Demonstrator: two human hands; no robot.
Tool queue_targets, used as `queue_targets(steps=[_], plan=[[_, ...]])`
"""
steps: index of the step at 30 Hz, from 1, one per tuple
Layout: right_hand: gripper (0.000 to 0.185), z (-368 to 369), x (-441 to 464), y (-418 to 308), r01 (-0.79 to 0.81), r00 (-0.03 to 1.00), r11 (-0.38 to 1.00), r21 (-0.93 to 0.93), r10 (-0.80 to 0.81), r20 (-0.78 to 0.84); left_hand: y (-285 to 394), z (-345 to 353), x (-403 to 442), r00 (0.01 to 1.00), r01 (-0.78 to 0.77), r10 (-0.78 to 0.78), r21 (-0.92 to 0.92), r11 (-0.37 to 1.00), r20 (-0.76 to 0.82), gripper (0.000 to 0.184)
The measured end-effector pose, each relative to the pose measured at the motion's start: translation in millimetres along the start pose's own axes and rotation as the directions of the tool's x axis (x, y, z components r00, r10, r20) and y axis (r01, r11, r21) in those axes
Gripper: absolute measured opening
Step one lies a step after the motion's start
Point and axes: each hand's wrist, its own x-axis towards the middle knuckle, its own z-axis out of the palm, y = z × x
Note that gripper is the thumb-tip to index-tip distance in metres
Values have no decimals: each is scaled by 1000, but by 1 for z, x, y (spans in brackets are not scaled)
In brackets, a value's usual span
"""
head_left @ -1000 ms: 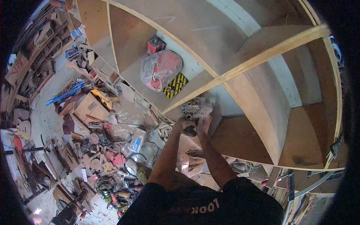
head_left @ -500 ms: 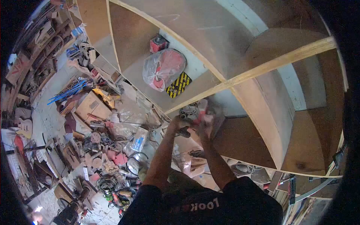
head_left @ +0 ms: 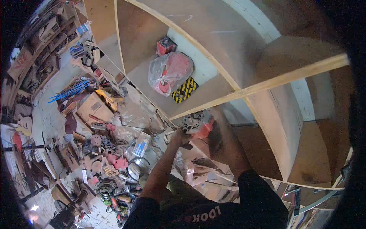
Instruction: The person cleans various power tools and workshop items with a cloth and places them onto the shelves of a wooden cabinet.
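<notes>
A red and grey power tool [head_left: 196, 123] is between my two hands, in front of the wooden frame's near rail. It has a grey metal housing with openings, and its exact kind does not show. My left hand [head_left: 179, 137] is closed around its lower left side. My right hand [head_left: 216, 115] is up against its right side, dark and slightly blurred, with the fingers mostly hidden. Under the tool lies crumpled clear plastic [head_left: 190, 168] with wood scraps.
Curved wooden ribs [head_left: 267, 122] and a long rail [head_left: 297, 74] divide the panel into bays. One bay holds a plastic-wrapped red bundle [head_left: 171, 70], a red box [head_left: 166, 45] and a black-yellow striped piece [head_left: 185, 90]. Tools and scraps litter the floor [head_left: 49, 91] at left.
My right hand has moved up and right, from in front of the power tool to its right side. More of the red and grey body shows. The view has shifted slightly.
</notes>
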Motion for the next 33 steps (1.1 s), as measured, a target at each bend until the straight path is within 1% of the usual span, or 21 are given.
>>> queue_targets(steps=[1, 2, 4, 5, 6, 7, 8, 9, 10, 12, 13, 14, 16, 19, 20, 22, 25, 28, 30, 32, 33], plan=[[31, 0, 4, 15, -12, 1000, 988, 157, 15, -21, 8, -5, 0, 1000, -20, 20, 13, 1000, 1, 46], [31, 0, 7, 31, -16, 999, 950, 310, 30, -43, 29, -14, 0, 980, 188, -200, -418, 889, 15, 49], [46, -33, 7, 48, -475, 880, 832, 287, 443, 171, 35, -22, -1, 915, 342, -381, -751, 565, 130, 52], [53, -46, 18, 51, -660, 750, 714, 233, 606, 266, 31, -29, 4, 910, 407, -399, -437, 802, 115, 56], [53, -56, 28, 56, -654, 755, 721, 229, 602, 261, 27, -30, 9, 907, 417, -411, -56, 907, 93, 60], [56, -61, 37, 58, -106, 958, 946, -305, 179, 225, 19, -20, 12, 907, 418, -414, -296, 859, 79, 62], [57, -61, 40, 63, 215, 943, 824, -524, -35, 331, 9, -18, 12, 907, 417, -413, -294, 860, 80, 62], [59, -61, 43, 63, 481, 874, 557, -677, -247, 418, -7, -21, 19, 943, 330, -317, -156, 931, 102, 63], [51, -55, 48, 61, 257, 965, 657, -709, -215, 150, -11, -21, 19, 940, 340, -322, -249, 907, 110, 61], [44, -46, 58, 63, 44, 980, 742, -669, -164, -117, -22, -19, 19, 934, 354, -333, -426, 832, 126, 56], [48, -38, 64, 100, 180, 975, 825, -536, -222, -14, -40, -23, 22, 953, 298, -282, -525, 797, 113, 54], [48, -28, 59, 107, 192, 978, 881, -433, -210, 6, -19, -29, 17, 960, 277, -267, -429, 860, 85, 53], [48, -24, 36, 96, -15, 999, 989, -148, 20, 30, -15, -28, 20, 963, 267, -261, -322, 908, 63, 52], [47, -50, -1, 96, -456, 886, 875, 164, 428, 179, -33, -27, 26, 961, 276, -274, -113, 954, 36, 60], [47, -59, -13, 102, -539, 839, 819, 197, 501, 213, 0, -39, 12, 971, 240, -234, -216, 946, 55, 62], [46, -67, -29, 111, -524, 851, 828, 198, 498, 169, -4, -42, 15, 981, 196, -185, -319, 927, 66, 63], [46, -65, -26, 109, -411, 911, 896, 166, 412, 31, -33, -27, 21, 980, 196, -196, -243, 950, 21, 66], [45, -42, -16, 107, -261, 954, 964, 44, 265, -138, -32, -37, 20, 993, 89, -111, -354, 931, -43, 69], [43, -7, -42, 89, -107, 958, 959, -261, 30, -285, -67, -31, 36, 990, 122, -102, -243, 962, 94, 77], [39, 35, -87, 41, -69, 862, 739, -670, -294, -413, 8, -52, 20, 913, 368, -380, 103, 924, 147, 86], [39, 46, -107, 66, -106, 837, 673, -732, -338, -431, 7, -52, 19, 940, 324, -303, -126, 938, 157, 88]])
